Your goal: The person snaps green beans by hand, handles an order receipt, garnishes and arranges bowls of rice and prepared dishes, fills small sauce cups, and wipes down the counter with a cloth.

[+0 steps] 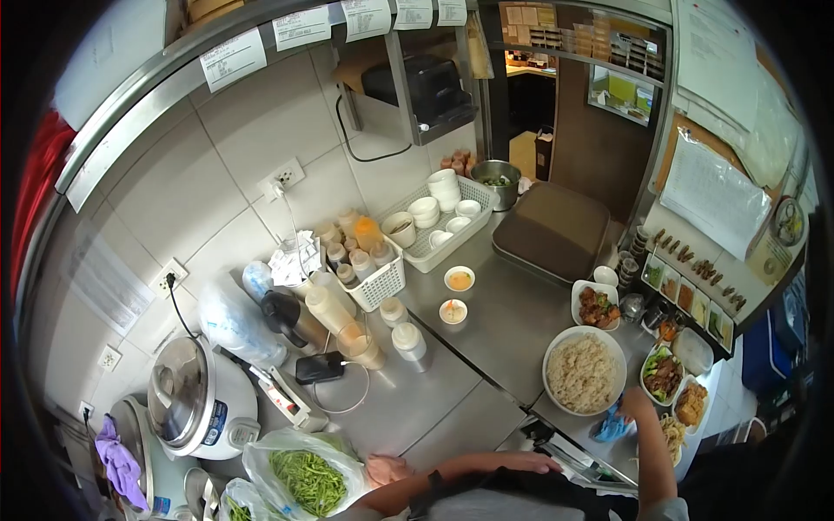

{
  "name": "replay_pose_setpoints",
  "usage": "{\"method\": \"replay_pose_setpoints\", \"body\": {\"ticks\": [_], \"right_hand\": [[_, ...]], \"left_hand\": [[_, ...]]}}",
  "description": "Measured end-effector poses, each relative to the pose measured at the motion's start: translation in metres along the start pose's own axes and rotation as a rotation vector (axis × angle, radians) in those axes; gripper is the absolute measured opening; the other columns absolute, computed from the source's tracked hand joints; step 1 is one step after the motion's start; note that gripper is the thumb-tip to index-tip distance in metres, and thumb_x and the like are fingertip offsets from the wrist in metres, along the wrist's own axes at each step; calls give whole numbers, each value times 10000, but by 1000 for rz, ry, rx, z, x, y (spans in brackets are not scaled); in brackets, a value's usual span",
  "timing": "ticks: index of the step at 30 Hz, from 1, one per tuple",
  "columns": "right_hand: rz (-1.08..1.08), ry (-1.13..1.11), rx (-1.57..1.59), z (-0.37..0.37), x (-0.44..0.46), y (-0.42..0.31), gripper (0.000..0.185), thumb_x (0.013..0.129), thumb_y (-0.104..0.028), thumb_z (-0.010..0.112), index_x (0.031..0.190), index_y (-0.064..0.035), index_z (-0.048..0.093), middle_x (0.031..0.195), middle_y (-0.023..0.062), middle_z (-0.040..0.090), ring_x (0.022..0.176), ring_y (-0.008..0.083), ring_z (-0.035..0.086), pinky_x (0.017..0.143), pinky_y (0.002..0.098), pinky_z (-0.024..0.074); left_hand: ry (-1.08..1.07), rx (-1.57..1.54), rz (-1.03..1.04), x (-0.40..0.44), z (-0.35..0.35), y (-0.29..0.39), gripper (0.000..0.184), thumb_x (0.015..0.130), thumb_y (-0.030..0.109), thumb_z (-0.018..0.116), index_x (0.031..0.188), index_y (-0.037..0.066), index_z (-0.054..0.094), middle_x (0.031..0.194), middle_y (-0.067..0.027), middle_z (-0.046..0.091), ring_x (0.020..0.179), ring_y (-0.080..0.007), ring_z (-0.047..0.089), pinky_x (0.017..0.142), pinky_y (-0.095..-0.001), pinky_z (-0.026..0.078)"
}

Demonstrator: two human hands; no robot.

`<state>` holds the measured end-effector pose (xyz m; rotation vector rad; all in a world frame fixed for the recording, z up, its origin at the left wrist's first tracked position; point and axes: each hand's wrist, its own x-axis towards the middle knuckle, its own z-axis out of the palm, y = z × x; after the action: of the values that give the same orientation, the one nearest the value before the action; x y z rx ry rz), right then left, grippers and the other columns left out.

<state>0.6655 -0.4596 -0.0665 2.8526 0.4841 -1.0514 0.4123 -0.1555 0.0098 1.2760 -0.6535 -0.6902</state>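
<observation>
My right hand [638, 405] is closed on a crumpled blue cloth [612, 425] at the counter, just below a large white bowl of rice [584, 372]. Along the counter's front edge, my left hand [532, 463] lies with its fingers stretched out and nothing visible in it. To the right of my right hand are a dish of pale shredded food [671, 434], a dish of browned food [691, 405] and a bowl of meat with greens [663, 375]. Above the rice stands a square bowl of glazed meat [598, 306].
Two small bowls [453, 312] sit mid-counter. Behind them are a brown lidded container [552, 230] and a rack of white bowls [430, 253]. Squeeze bottles [408, 343], a rice cooker [195, 399] and a bag of green vegetables [313, 478] are at left.
</observation>
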Motion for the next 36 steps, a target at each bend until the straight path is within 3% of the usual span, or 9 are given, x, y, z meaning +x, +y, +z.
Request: {"method": "replay_pose_setpoints", "body": {"ticks": [4, 7, 9, 13, 17, 24, 27, 30, 36], "right_hand": [[74, -148, 135, -12, 0, -5, 161, 674, -115, 714, 686, 40, 675, 625, 178, 655, 533, 237, 667, 536, 324, 561], [-225, -24, -297, -10, 10, -4, 88, 695, -27, 666, 677, 59, 662, 625, 168, 661, 516, 224, 664, 499, 328, 557], [-118, 4, -182, -10, 6, -8, 66, 696, -4, 656, 692, 62, 661, 628, 170, 660, 522, 238, 665, 487, 339, 552], [90, -28, 231, -19, -12, -20, 76, 692, -4, 691, 706, 63, 658, 627, 161, 661, 524, 243, 665, 475, 348, 546], [163, -183, 328, -9, 5, -16, 162, 657, -91, 787, 669, 22, 672, 613, 121, 666, 496, 191, 652, 462, 313, 537], [1, 179, 142, 5, -21, -36, 217, 653, -244, 773, 685, -49, 682, 630, 113, 666, 532, 221, 654, 534, 332, 530], [-108, 642, -139, 38, -9, -26, 365, 583, -365, 820, 740, -61, 694, 703, 118, 673, 648, 308, 653, 627, 393, 528], [-134, 828, -40, 68, 10, -12, 375, 611, -305, 802, 843, -45, 664, 741, 147, 659, 697, 358, 629, 663, 441, 509], [-43, 662, 459, 59, -17, -27, 261, 741, -235, 670, 953, -86, 643, 843, 201, 656, 800, 400, 624, 708, 476, 498]], "left_hand": [[-165, 170, 25, 18, 1, -35, 431, 998, 331, 400, 1330, 67, 475, 1343, -87, 489, 1276, -211, 412, 1081, -338, 285], [-154, 132, -3, 18, 3, -33, 419, 999, 328, 402, 1321, 74, 486, 1304, -82, 523, 1245, -205, 444, 1065, -337, 304], [-148, 70, -45, 15, 1, -22, 425, 998, 343, 396, 1317, 77, 491, 1286, -78, 535, 1228, -199, 456, 1049, -335, 322], [216, -401, -331, 17, -28, -60, 491, 957, 423, 464, 1297, 71, 506, 1128, -43, 623, 961, -123, 593, 858, -303, 453], [713, -276, -345, 38, -67, -141, 653, 936, 455, 484, 1423, 79, 268, 1074, -104, 634, 921, -175, 621, 746, -316, 494], [813, -176, -305, 71, -89, -119, 629, 936, 420, 509, 1367, 49, 241, 955, -174, 648, 732, -204, 663, 598, -304, 524], [843, -222, -303, 76, -89, -115, 614, 936, 406, 513, 1359, 50, 245, 910, -176, 659, 654, -209, 664, 543, -303, 527], [863, -275, -338, 79, -89, -117, 587, 937, 381, 513, 1353, 62, 250, 902, -167, 665, 648, -215, 667, 525, -303, 531], [856, -371, -356, 79, -89, -104, 537, 929, 356, 509, 1322, 66, 287, 924, -158, 668, 693, -224, 674, 551, -324, 552]]}}
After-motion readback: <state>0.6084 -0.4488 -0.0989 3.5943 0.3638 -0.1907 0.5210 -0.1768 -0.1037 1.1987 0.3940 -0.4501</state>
